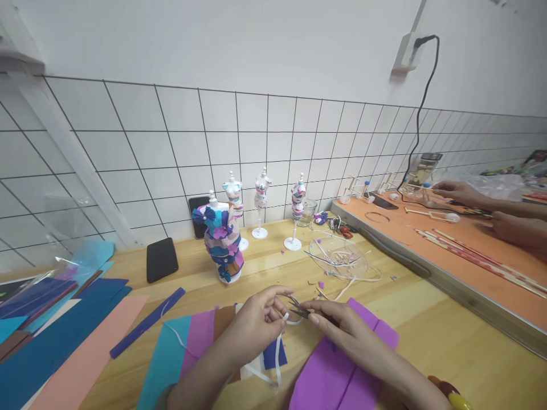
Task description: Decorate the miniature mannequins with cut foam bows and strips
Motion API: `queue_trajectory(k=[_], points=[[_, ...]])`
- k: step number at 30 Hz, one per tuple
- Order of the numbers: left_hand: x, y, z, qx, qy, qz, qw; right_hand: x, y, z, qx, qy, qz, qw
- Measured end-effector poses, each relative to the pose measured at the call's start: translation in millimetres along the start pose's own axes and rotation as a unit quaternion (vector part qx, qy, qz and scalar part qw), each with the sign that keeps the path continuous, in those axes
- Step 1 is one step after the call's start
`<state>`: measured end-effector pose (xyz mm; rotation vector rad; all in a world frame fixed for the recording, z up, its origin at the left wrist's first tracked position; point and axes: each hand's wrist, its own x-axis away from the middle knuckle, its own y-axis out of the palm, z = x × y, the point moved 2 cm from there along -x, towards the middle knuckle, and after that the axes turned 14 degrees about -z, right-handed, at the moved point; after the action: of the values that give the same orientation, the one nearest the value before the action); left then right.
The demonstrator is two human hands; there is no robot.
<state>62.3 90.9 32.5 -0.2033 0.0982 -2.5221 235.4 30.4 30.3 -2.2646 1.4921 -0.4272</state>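
Here, your two hands meet over the worktop, fingertips just apart. Your left hand has thumb and fingers pinched on a narrow white strip; your right hand grips a small dark metal tool, apparently scissors, its handles hidden under the fingers. Note the governing relation: the tool's long axis points from the right fingertips towards the left fingers, its blades parted, while a short curve of the strip bows rightward from the left pinch to just below those blades. Whether blade and strip touch cannot be told. The left hand is nearer the strip; its longer length hangs below the left fingers. Beneath the right hand lies a purple sheet; beyond the left fingers, away from you, stands a dress form clad in coloured pieces.
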Motion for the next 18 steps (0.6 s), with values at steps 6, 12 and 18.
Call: queue_trajectory(k=[6,12,18], points=[[7.0,-12.9,-2.5,0.016,-0.023,-0.046,0.999,0.2,-0.7,3.1,0.046,0.007,-0.019,0.999],[13.5,-24.4,0.9,-0.040,-0.077,-0.060,0.994,-0.1,6.8,3.6,0.141,0.016,-0.099,0.985],[14.4,-24.0,3.5,-0.049,-0.076,-0.071,0.993,-11.4,22.5,15.8,0.298,0.045,-0.041,0.953]])
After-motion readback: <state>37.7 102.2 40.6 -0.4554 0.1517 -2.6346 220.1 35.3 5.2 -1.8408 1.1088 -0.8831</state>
